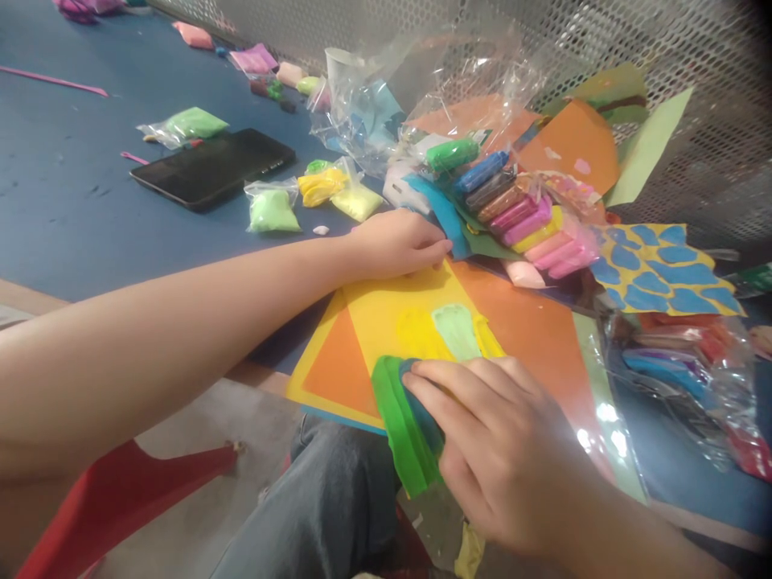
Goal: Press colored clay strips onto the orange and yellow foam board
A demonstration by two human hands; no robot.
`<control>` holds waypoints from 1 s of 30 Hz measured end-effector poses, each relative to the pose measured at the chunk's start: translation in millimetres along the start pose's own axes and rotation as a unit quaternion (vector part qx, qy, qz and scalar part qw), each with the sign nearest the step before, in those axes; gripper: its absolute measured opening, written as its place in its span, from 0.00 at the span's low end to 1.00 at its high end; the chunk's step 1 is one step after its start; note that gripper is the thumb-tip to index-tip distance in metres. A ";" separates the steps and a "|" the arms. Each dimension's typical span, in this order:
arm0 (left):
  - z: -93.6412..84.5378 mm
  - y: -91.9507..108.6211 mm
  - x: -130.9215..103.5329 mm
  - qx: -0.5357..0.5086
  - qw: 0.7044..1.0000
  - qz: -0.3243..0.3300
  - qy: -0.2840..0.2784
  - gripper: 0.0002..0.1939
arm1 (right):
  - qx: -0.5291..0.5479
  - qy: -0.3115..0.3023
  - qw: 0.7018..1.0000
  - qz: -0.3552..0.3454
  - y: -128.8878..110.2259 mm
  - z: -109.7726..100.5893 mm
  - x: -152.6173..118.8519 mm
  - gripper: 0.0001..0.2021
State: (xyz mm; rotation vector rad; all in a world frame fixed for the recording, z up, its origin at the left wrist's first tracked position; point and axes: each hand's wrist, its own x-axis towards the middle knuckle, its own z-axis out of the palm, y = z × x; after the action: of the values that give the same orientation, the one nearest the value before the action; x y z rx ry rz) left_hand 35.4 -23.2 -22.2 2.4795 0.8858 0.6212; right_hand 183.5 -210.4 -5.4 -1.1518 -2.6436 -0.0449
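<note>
The left forearm reaches in from the left, and the left hand (401,243) rests on the far edge of the yellow board (386,301), its fingers loosely curled; whether they grip anything cannot be told. The right hand (503,450) comes from the lower right, fingers together over a dark blue piece (422,406) beside a green clay strip (403,434) at the board's near side; whether it pinches or only presses is unclear. The board juts past the table edge near the jeans (326,507), and the strip's lower end hangs beyond it. Wrapped clay sticks (531,221) crowd the far side; leftward, the blue tabletop (66,185) spreads past a black tray (214,166). The right hand covers the board's near right part, and the frame cuts off both forearms.
</note>
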 end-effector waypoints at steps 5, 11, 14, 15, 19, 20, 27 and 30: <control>0.9 -1.5 1.2 0.005 1.000 -0.008 -0.017 0.18 | -0.011 -0.005 1.000 0.009 -3.8 0.0 -3.5 0.20; 1.1 -2.7 2.2 0.011 1.000 -0.007 -0.018 0.19 | -0.007 -0.005 1.000 0.024 -6.3 2.6 -5.1 0.20; 0.5 -2.1 1.9 0.014 1.000 -0.007 -0.021 0.19 | -0.004 -0.008 1.000 0.029 -7.6 2.9 -7.4 0.19; 0.3 -1.8 1.8 0.015 1.000 -0.007 -0.023 0.19 | -0.003 -0.009 1.000 0.030 -8.0 2.9 -8.4 0.19; 0.1 -1.4 1.7 0.014 1.000 -0.011 -0.022 0.19 | -0.004 -0.010 1.000 0.028 -9.3 3.0 -12.9 0.19; 0.1 -1.5 1.8 0.014 1.000 -0.011 -0.022 0.19 | -0.004 -0.010 1.000 0.028 -9.6 3.0 -13.7 0.19; 1.2 -2.5 3.1 0.012 1.000 -0.003 -0.017 0.19 | -0.008 0.010 0.999 0.031 -11.9 3.2 -18.0 0.18; 1.6 -2.8 3.5 0.010 1.000 -0.006 -0.017 0.20 | -0.013 0.016 0.999 0.031 -13.5 3.1 -20.8 0.18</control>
State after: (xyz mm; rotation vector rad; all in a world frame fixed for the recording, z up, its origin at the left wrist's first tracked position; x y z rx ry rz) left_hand 37.4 -19.3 -24.1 2.4938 0.8972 0.5665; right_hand 186.6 -234.1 -12.5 -1.2298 -2.5853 -0.0864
